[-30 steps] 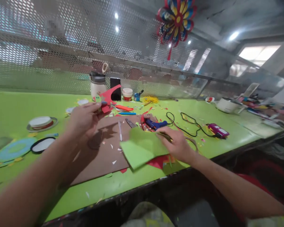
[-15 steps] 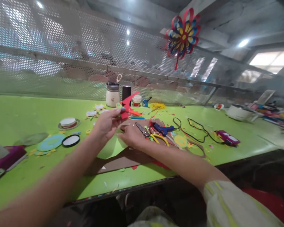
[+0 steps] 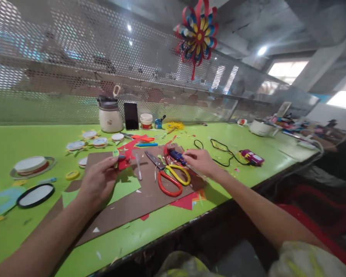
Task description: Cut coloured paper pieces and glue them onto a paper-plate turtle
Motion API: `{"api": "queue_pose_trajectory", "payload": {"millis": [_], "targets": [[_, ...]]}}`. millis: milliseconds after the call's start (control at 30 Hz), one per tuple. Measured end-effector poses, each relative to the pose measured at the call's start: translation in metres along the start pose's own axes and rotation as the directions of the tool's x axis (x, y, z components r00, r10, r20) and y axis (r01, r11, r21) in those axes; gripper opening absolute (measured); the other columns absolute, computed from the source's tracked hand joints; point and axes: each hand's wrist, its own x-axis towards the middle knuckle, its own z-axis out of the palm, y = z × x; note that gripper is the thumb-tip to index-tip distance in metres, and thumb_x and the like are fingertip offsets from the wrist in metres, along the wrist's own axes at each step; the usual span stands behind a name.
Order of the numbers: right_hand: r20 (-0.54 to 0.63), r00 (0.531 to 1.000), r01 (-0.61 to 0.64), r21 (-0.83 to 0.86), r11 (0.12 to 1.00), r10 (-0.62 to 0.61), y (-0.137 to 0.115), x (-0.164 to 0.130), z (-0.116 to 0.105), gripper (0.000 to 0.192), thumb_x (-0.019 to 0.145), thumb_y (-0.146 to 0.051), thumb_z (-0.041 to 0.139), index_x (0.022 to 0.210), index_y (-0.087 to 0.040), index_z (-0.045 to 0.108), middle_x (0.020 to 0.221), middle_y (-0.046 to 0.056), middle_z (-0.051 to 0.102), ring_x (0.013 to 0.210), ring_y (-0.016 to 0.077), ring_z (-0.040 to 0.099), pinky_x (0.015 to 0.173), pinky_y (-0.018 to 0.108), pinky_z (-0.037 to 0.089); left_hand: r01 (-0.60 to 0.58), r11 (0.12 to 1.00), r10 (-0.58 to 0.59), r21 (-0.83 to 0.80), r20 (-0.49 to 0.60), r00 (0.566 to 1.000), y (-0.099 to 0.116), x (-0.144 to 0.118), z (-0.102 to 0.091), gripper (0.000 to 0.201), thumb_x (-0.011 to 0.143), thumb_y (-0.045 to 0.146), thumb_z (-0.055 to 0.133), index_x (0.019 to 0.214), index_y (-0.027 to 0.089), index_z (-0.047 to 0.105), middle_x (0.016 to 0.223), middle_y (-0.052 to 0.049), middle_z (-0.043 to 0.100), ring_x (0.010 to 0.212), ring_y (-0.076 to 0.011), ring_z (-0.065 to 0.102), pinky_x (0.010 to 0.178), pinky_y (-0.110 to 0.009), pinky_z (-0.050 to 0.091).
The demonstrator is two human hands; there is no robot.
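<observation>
a long green table [image 3: 40, 134] carries a brown cardboard sheet [image 3: 132, 204] with red-and-yellow scissors [image 3: 170, 179] on it. toward the mesh wall stand a white jar [image 3: 109, 115], a black phone [image 3: 131, 115] and a small tub [image 3: 146, 120]; a black cable [image 3: 216, 148] lies to the right.

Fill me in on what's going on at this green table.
A person sits at a green table littered with paper craft scraps. Their left hand pinches a red paper cutout with a small green piece on it, over a brown board. Their right hand reaches to a blue glue gun. Red-and-yellow scissors lie on the board between the hands.
</observation>
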Motion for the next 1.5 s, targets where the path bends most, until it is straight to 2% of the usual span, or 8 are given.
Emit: {"api": "queue_pose_trajectory", "payload": {"millis": [133, 433, 600, 800, 1067, 1200, 1400, 1500], "targets": [[0.098, 0.993, -0.054, -0.049, 0.997, 0.059, 0.015, -0.02, -0.019, 0.022, 0.085, -0.021, 0.051, 0.083, -0.014, 0.072, 0.073, 0.004, 0.07, 0.064, 0.0153, 0.06, 0.062, 0.025, 0.043, 0.131, 0.984, -0.142, 0.12, 0.087, 0.986, -0.006, -0.003, 0.001, 0.004, 0.067, 0.016, 0.072, 0.071, 0.015, 0.073, 0.074, -0.004, 0.072, 0.067, -0.0132, 0.064, 0.062, -0.017, 0.054], [0.321, 0.947, 0.031, -0.058, 0.998, -0.011, -0.023, -0.02, 0.039, 0.046, 0.067, -0.013, 0.062, 0.113, -0.017, 0.061, 0.116, 0.016, 0.058, 0.106, 0.0314, 0.053, 0.088, 0.041, 0.037, 0.05, 0.903, -0.127, 0.427, 0.152, 0.98, -0.007, -0.021, 0.012, 0.02, 0.072, 0.034, 0.073, 0.079, 0.016, 0.074, 0.076, -0.005, 0.073, 0.064, -0.0135, 0.062, 0.059, -0.02, 0.048], [0.425, 0.896, -0.172, 0.068, 0.983, 0.128, -0.008, 0.004, 0.044, 0.064, 0.06, -0.013, 0.065, 0.122, -0.021, 0.052, 0.091, 0.006, 0.065, 0.079, 0.0225, 0.06, 0.067, 0.03, 0.043, 0.045, 0.924, -0.105, 0.38, 0.139, 0.985, -0.004, -0.024, 0.016, 0.021, 0.074, 0.034, 0.07, 0.079, 0.014, 0.074, 0.078, -0.008, 0.074, 0.069, -0.0166, 0.064, 0.064, -0.024, 0.048], [0.576, 0.801, -0.409, 0.33, 0.851, 0.162, -0.009, 0.017, 0.024, 0.031, 0.065, -0.025, 0.06, 0.094, -0.018, 0.054, 0.064, -0.004, 0.053, 0.047, 0.0111, 0.05, 0.044, 0.023, 0.04, 0.046, 0.92, -0.068, 0.39, 0.043, 0.997, -0.004, -0.024, 0.015, 0.024, 0.08, 0.033, 0.064, 0.086, 0.013, 0.073, 0.086, -0.01, 0.075, 0.072, -0.0159, 0.064, 0.067, -0.023, 0.046], [0.587, 0.807, -0.428, 0.658, 0.619, -0.065, -0.006, 0.003, 0.007, 0.038, 0.07, -0.023, 0.063, 0.106, -0.021, 0.052, 0.099, 0.006, 0.058, 0.096, 0.0199, 0.059, 0.084, 0.035, 0.048, 0.034, 0.985, -0.034, 0.168, -0.003, 0.999, -0.013, -0.013, 0.007, 0.018, 0.075, 0.029, 0.07, 0.084, 0.014, 0.073, 0.088, -0.007, 0.075, 0.08, -0.0161, 0.064, 0.078, -0.024, 0.047], [0.553, 0.833, -0.39, 0.596, 0.702, -0.006, -0.017, 0.002, 0.007, 0.051, 0.067, -0.022, 0.065, 0.115, -0.021, 0.048, 0.099, 0.006, 0.057, 0.093, 0.0209, 0.057, 0.084, 0.034, 0.046, 0.048, 0.985, -0.05, 0.164, 0.008, 0.999, -0.012, -0.014, 0.008, 0.017, 0.074, 0.028, 0.07, 0.085, 0.015, 0.074, 0.082, -0.005, 0.074, 0.074, -0.0147, 0.064, 0.072, -0.024, 0.048], [0.564, 0.825, -0.375, 0.49, 0.787, 0.042, -0.045, 0.005, 0.011, 0.022, 0.072, -0.026, 0.057, 0.092, -0.018, 0.053, 0.086, 0.004, 0.057, 0.073, 0.0156, 0.054, 0.062, 0.025, 0.043, 0.052, 0.95, -0.075, 0.309, 0.064, 0.995, -0.01, -0.018, 0.008, 0.019, 0.076, 0.033, 0.068, 0.082, 0.016, 0.074, 0.081, -0.006, 0.075, 0.072, -0.0168, 0.064, 0.068, -0.025, 0.046], [0.534, 0.844, -0.348, 0.486, 0.802, 0.042, -0.05, 0.005, 0.018, 0.028, 0.069, -0.02, 0.055, 0.097, -0.019, 0.052, 0.083, 0.002, 0.056, 0.069, 0.0144, 0.052, 0.058, 0.024, 0.041, 0.062, 0.946, -0.104, 0.318, 0.117, 0.988, -0.01, -0.019, 0.008, 0.025, 0.078, 0.036, 0.065, 0.088, 0.016, 0.074, 0.084, -0.009, 0.075, 0.077, -0.0204, 0.066, 0.073, -0.029, 0.047]]}}
